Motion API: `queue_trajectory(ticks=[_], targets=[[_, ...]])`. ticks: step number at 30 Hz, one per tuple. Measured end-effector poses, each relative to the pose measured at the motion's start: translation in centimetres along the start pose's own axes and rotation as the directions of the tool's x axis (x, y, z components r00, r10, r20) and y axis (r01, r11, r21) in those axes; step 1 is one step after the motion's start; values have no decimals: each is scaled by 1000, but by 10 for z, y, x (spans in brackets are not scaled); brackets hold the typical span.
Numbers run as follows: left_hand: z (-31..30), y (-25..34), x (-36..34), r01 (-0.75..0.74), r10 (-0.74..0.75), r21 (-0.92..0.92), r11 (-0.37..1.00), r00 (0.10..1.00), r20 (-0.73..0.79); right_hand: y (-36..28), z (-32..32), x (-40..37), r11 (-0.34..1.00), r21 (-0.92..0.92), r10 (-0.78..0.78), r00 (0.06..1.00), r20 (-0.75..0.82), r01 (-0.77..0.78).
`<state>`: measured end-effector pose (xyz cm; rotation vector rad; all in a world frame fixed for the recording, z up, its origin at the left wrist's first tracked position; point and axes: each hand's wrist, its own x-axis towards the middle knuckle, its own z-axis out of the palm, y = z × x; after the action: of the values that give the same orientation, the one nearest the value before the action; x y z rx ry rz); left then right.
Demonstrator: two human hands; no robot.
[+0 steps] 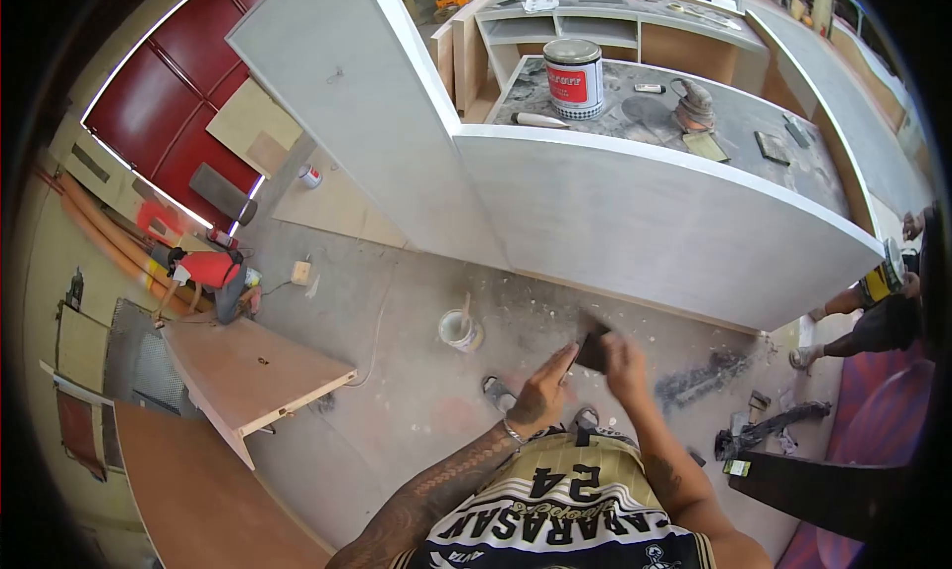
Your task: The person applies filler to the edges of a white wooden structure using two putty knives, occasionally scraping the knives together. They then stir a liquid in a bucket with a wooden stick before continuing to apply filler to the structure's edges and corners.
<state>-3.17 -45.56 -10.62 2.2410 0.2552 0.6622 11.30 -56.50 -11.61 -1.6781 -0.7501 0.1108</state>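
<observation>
While L hand (543, 389) & R hand (625, 368) hold a dark flat piece (592, 351) (R blurred), firm L support w/ light, even R motion, well off near edge of table (635, 144), should aid control.

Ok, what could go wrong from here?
The open bucket stands on the floor ahead of the feet; a step forward might tip it. The dark piece between the left hand and right hand is blurred, perhaps moving, so could slip. A knock might topple the tin near the panel's edge.
</observation>
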Motion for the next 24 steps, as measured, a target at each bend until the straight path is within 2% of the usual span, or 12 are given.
queue_trajectory(ticks=[1,2,4,5,6,8,10,14,16,19,22,24], targets=[[3,10,0,259,-261,-123,958,965,-4,-27,1,-3,991,28,127,976,177,-134],[3,-16,-2,420,-420,-61,905,907,23,-17,-2,-10,966,-140,253,910,327,-219],[-3,-94,1,697,-701,77,713,711,57,15,0,-37,962,-119,272,865,422,-244],[-10,-92,4,597,-726,-561,574,688,-12,37,-2,-45,939,-247,318,880,353,-240],[-18,-84,12,200,-785,-956,216,618,-48,53,-7,-47,895,-378,356,891,283,-237],[-46,-54,23,132,-913,-978,-160,358,198,44,-20,-27,947,-89,308,951,-12,-307],[-46,-81,-8,15,-491,-682,-731,683,541,-1,-30,-11,998,-58,33,999,-41,-36],[-20,-43,-16,151,-315,-480,-864,581,750,-60,-32,-22,876,-59,-440,842,312,479],[0,-35,-24,249,-287,-470,-847,531,797,-62,-23,-26,825,22,-534,767,357,565],[17,-36,-38,421,-218,-518,-744,580,785,21,3,-41,976,-107,-149,943,299,188],[-8,2,-19,668,-712,-674,-314,304,633,80,-8,-41,949,-209,279,936,213,-236],[-4,-21,-28,641,-778,-764,-73,443,446,83,-29,-39,900,-227,420,881,218,-373]])
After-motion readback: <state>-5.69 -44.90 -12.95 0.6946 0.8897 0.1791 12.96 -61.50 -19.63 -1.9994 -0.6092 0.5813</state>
